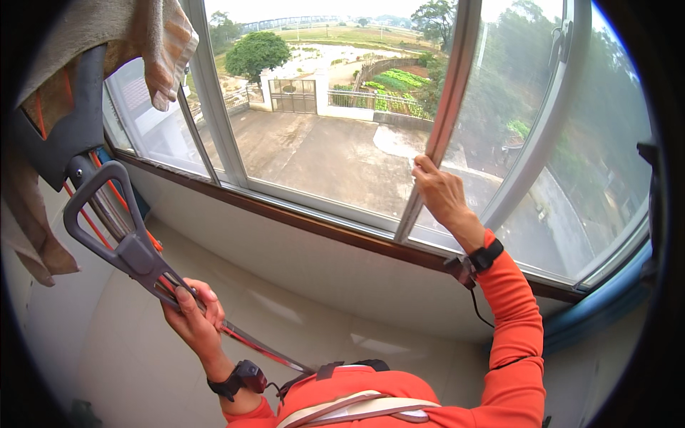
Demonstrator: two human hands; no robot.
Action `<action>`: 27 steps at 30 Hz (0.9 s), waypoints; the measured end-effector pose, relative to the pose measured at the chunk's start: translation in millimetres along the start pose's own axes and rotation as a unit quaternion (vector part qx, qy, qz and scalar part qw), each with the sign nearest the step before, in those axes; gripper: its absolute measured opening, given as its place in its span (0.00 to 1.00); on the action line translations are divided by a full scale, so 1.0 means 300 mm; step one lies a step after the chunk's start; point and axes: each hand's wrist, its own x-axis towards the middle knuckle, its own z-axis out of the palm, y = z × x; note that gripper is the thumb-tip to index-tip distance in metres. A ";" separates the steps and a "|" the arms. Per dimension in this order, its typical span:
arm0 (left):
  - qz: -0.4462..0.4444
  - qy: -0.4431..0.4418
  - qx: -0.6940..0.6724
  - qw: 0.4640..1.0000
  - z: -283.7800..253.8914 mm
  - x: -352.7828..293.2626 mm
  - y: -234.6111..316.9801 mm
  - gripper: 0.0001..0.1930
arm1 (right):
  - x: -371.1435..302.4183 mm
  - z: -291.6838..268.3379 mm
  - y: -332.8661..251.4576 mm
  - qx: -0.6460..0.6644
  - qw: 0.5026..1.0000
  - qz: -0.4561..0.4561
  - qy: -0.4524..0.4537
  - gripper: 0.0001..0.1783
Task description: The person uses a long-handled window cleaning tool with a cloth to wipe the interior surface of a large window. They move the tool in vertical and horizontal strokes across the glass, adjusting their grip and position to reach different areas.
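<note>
My left hand (194, 314) is wrapped around the pole of a mop (143, 258) with a grey loop handle and orange cords. The mop is held head-up, leaning up toward the left. A beige, soiled cloth (85, 25) drapes over its grey head at the upper left. The lower end of the pole runs down toward my body. My right hand (442, 191) has its fingers curled around the upright edge of a sliding window sash (457, 93). Part of those fingers is hidden behind the frame edge.
A brown-edged sill (328, 230) runs below the windows, above a pale wall and shiny tiled floor (278, 307). At right stands an outward-tilted pane (599, 143), with blue material (606, 303) below. Outside lie a paved yard (307, 150) and a gate (292, 96).
</note>
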 end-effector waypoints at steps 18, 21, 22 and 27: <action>-0.032 -0.073 -0.055 0.995 -0.030 0.018 -0.022 0.23 | -0.358 -0.259 0.194 -0.072 0.992 0.079 0.068 0.02; -0.036 -0.091 -0.065 0.993 -0.036 0.019 -0.026 0.23 | -0.358 -0.269 0.187 -0.054 0.993 0.092 0.054 0.04; -0.039 -0.092 -0.067 0.993 -0.040 0.019 -0.023 0.23 | -0.357 -0.271 0.180 -0.050 0.992 0.105 0.046 0.04; -0.045 -0.144 -0.094 0.984 -0.022 -0.004 -0.041 0.21 | -0.354 -0.273 0.173 -0.003 0.987 0.132 0.088 0.07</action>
